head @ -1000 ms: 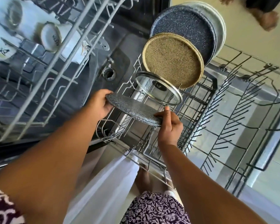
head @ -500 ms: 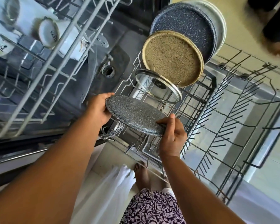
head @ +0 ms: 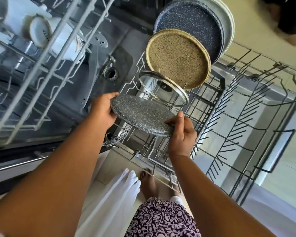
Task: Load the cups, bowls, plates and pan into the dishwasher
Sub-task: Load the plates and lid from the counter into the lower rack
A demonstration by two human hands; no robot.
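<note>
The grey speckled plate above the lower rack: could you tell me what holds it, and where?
Both hands: the left hand grips its far-left rim, the right hand pinches its near-right rim of the grey speckled plate.

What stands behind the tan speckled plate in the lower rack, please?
Behind the tan speckled plate stands a dark blue speckled plate, then a pale plate showing only its rim. Their lower parts are covered, as is anything further back.
</note>
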